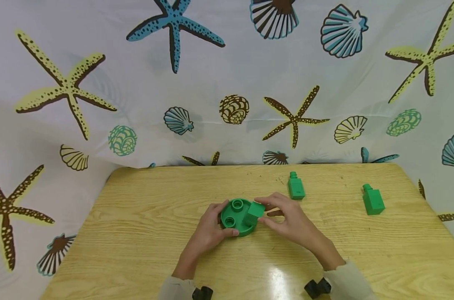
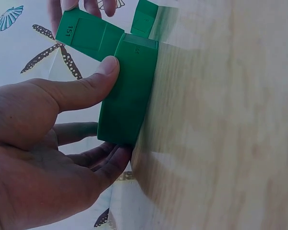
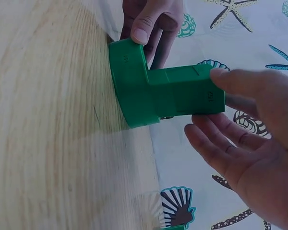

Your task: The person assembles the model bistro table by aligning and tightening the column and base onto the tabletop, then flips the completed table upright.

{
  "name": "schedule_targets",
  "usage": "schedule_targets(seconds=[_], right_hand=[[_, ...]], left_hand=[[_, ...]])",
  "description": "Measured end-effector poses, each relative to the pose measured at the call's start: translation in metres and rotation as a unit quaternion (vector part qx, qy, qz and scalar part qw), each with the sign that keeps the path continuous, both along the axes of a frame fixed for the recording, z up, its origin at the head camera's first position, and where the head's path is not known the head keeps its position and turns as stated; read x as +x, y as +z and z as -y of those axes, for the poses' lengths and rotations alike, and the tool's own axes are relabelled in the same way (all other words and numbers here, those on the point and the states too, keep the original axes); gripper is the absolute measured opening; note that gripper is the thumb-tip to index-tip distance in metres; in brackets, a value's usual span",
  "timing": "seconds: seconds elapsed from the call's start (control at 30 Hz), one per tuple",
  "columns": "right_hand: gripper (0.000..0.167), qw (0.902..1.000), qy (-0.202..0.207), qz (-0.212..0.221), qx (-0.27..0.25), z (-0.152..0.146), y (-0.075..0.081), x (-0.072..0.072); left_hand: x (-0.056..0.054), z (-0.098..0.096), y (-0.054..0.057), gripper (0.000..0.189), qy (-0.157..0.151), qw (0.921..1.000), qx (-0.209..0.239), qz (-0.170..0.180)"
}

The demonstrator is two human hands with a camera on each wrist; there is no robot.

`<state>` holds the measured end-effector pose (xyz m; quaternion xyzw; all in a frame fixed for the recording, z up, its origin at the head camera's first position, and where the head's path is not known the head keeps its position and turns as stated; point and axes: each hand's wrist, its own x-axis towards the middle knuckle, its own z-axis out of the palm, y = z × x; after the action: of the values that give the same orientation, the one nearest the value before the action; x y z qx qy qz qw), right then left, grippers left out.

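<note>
A round green base (image 1: 240, 215) with a raised rim sits on the table, two ringed sockets showing on its left side. My left hand (image 1: 208, 229) grips it from the left, thumb on the near rim and fingers round the far side. On the base's right side stands a square green block (image 1: 256, 210), tilted a little in the head view; the right wrist view shows the block (image 3: 187, 91) meeting the base. Its lower end is hidden. My right hand (image 1: 287, 216) pinches the block's outer end between thumb and fingers.
Two green bottle-shaped blocks with narrow necks lie on the wooden table (image 1: 148, 216): one block (image 1: 296, 187) just beyond my right hand, another block (image 1: 373, 201) farther right. A cloth (image 1: 204, 91) printed with starfish and shells hangs behind the table.
</note>
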<state>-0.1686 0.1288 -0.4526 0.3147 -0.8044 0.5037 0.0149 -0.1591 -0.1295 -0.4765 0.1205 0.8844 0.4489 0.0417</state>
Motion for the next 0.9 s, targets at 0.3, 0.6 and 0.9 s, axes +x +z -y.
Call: schedule_targets(seconds=[0.3,0.6,0.9], right_hand=[[0.048,0.9986,0.043,0.023,0.020,-0.003,0.003,-0.006],[0.047,0.9982,0.050,0.005,0.033,-0.003,0.001,-0.010],[0.047,0.9989,0.031,0.031,0.016,0.000,-0.001,-0.007]], left_hand=[[0.001,-0.001,0.000,0.084,-0.008,0.9999,-0.003,-0.010],[0.002,-0.001,0.000,0.084,-0.008,0.9999,-0.004,-0.013],[0.001,0.001,-0.001,0.084,-0.008,1.0000,-0.001,0.000]])
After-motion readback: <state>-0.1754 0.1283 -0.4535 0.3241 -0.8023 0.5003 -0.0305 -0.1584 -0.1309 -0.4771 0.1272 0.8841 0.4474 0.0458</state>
